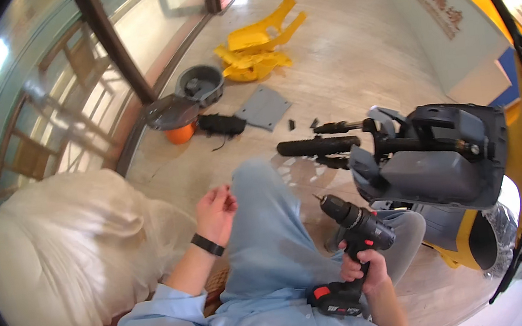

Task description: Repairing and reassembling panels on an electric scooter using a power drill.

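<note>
My right hand (370,269) is wrapped round the grip of a black cordless drill (358,221) with red accents. The drill is tilted over my right thigh, its thin bit pointing up and to the left. My left hand (216,213) hovers beside my left knee with its fingers curled together; whether something small is pinched in them is hidden. Ahead and to the right of the drill is a partly dismantled scooter-like vehicle (431,171) with grey plastic panels, its narrow black tyre (318,147) pointing left. Neither hand touches it.
Yellow body panels (253,50) lie on the far floor. Closer are a grey tub (201,85), an orange container (180,134) under a dark lid, a black bundle (222,124) and a grey plate (264,107). Cream cloth (76,251) bulges at my left, beside glass doors.
</note>
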The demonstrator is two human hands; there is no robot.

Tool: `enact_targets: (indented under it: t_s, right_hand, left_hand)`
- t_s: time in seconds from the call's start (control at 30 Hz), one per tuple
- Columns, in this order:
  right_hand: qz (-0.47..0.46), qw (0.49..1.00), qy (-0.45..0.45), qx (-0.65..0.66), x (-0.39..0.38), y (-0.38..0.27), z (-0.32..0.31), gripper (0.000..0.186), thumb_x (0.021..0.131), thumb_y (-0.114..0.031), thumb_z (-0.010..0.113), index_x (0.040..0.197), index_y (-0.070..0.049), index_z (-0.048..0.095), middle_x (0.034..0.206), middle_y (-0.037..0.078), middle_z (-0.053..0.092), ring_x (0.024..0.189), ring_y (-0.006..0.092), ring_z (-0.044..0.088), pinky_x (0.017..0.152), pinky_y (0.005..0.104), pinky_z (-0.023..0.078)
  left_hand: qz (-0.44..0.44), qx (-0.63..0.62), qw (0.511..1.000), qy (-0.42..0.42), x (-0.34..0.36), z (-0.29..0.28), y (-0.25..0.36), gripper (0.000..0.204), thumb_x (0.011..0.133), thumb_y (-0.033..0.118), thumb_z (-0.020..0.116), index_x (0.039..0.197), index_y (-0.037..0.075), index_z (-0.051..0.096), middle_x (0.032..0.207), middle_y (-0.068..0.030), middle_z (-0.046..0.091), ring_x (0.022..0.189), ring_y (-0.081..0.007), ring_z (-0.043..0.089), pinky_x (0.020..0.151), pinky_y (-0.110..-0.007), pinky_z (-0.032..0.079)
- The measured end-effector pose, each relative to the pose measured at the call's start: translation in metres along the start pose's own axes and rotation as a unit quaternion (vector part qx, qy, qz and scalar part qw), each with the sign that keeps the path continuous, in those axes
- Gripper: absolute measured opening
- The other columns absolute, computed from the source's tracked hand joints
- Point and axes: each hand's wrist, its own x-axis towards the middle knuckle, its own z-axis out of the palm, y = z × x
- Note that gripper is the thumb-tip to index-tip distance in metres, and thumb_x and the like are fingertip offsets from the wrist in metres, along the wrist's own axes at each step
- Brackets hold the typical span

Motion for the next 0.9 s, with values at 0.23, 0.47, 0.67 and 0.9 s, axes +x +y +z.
enact_targets:
  t_s: [0.23,0.47,0.67,0.9]
  right_hand:
    - [-0.125,0.99,-0.005,-0.063,-0.042,0.011,0.003,0.049,0.069,-0.022,0.061,0.111,0.002,0.051,0.057,0.005,0.044,0.045,0.0146,0.041,0.049,0.0311,0.035]
    - [-0.18,0.98,0.005,-0.08,-0.056,0.005,-0.005,0.054,0.07,-0.012,0.061,0.12,0.007,0.05,0.06,0.01,0.051,0.046,0.0157,0.044,0.048,0.029,0.035]
    - [-0.174,0.977,0.051,-0.114,-0.054,0.0,-0.008,0.055,0.069,-0.016,0.063,0.119,0.006,0.05,0.058,0.009,0.05,0.044,0.0155,0.043,0.045,0.0297,0.033]
    - [-0.167,0.974,0.083,-0.129,-0.053,0.004,-0.006,0.055,0.069,-0.016,0.064,0.118,0.005,0.051,0.059,0.009,0.051,0.045,0.0154,0.043,0.046,0.0289,0.034]
  left_hand:
    - [-0.089,-0.062,0.956,-0.271,-0.036,0.138,-0.036,0.016,0.094,0.022,0.053,0.098,0.006,0.054,0.087,-0.003,0.059,0.085,-0.0159,0.06,0.075,-0.029,0.051]
    - [-0.126,-0.116,0.918,-0.357,-0.051,0.172,-0.065,0.019,0.095,0.025,0.05,0.101,0.007,0.048,0.095,-0.0109,0.06,0.094,-0.0258,0.063,0.081,-0.037,0.053]
    - [-0.07,-0.074,0.935,-0.34,-0.054,0.172,-0.065,0.021,0.094,0.026,0.052,0.099,0.006,0.047,0.093,-0.0146,0.062,0.095,-0.0312,0.063,0.08,-0.039,0.054]
    - [-0.017,-0.024,0.944,-0.33,-0.056,0.167,-0.063,0.024,0.093,0.026,0.053,0.099,0.004,0.047,0.091,-0.0164,0.062,0.094,-0.0321,0.063,0.079,-0.041,0.055]
